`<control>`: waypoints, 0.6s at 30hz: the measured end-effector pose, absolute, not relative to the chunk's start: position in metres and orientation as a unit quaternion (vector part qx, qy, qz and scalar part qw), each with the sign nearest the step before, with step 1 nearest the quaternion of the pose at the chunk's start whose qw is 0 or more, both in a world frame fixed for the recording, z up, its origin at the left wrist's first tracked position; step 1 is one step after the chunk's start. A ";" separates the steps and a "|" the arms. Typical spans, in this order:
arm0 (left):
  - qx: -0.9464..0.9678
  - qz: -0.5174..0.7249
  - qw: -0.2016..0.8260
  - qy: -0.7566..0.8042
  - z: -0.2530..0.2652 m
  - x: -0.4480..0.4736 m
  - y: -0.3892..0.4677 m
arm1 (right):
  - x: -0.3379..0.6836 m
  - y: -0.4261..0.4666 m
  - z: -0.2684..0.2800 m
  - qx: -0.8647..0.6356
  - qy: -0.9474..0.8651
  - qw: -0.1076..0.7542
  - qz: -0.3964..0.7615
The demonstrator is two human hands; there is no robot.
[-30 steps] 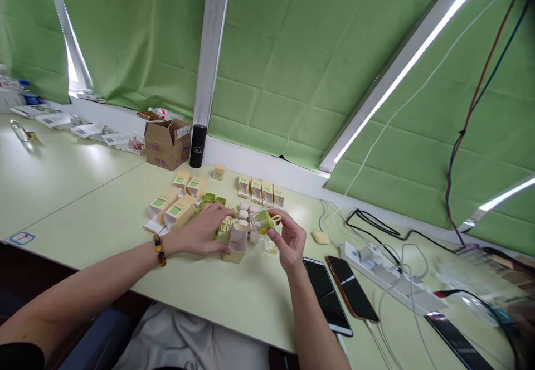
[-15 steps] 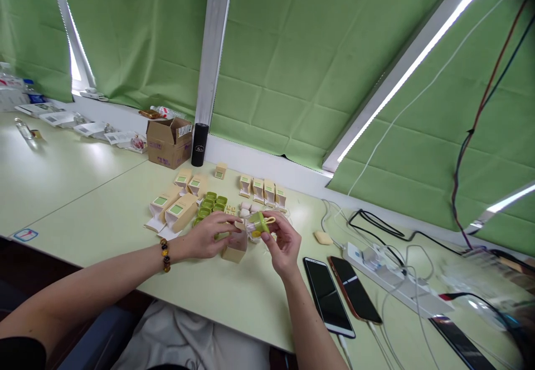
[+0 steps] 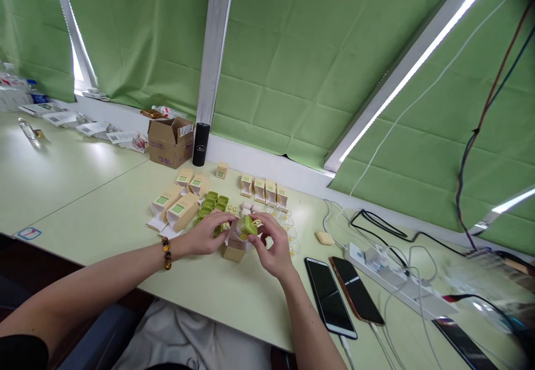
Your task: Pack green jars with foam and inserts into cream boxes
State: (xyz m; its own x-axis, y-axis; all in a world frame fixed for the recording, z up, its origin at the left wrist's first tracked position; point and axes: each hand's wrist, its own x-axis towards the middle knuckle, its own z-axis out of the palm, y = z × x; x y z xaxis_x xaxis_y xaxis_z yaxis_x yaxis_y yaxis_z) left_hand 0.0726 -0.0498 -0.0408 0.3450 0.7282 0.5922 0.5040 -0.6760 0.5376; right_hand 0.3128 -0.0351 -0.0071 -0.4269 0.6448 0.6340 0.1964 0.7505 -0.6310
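In my right hand (image 3: 273, 246) is a small clear case with a green lid (image 3: 249, 225) and a pale yellow loop, pinched between thumb and fingers. The case is tilted over the top of a small open cardboard box (image 3: 233, 253) on the table. My left hand (image 3: 208, 234) has its thumb and fingers closed on the box's upper left edge. Just beyond that hand stand green lids (image 3: 214, 201) in rows. Pale pink and white egg-shaped pieces (image 3: 246, 207) lie behind the case, partly hidden. Clear cups (image 3: 288, 230) are to the right of my right hand.
Tan boxes with green labels (image 3: 183, 208) stand at left, and more open boxes (image 3: 271, 191) line the back. A brown carton (image 3: 170, 142) and a black cylinder (image 3: 201, 145) are by the wall. Two phones (image 3: 330, 297), a power strip (image 3: 393, 278) and cables occupy the right.
My right hand has moved left with the case, bringing it from beside the box to over its opening. The case has turned so its green lid faces more toward me.
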 end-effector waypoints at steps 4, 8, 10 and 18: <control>0.807 0.420 0.143 0.390 -0.045 0.071 -0.048 | 0.318 -0.033 -0.006 -0.260 -0.827 0.447 0.222; 0.801 0.425 0.162 0.390 -0.047 0.070 -0.047 | 0.317 -0.036 -0.004 -0.245 -0.835 0.450 0.201; 0.797 0.426 0.175 0.390 -0.046 0.070 -0.046 | 0.316 -0.038 -0.002 -0.235 -0.833 0.460 0.198; 0.802 0.414 0.185 0.390 -0.044 0.070 -0.047 | 0.314 -0.036 -0.007 -0.262 -0.861 0.400 0.170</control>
State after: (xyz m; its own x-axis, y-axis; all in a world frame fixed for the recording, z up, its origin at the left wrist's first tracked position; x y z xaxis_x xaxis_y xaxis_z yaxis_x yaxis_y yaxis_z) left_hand 0.0699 -0.0468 -0.0439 0.3540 0.7779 0.5192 0.4715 -0.6279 0.6192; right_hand 0.3140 -0.0356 -0.0066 -0.5419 0.5879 0.6006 0.3161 0.8047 -0.5025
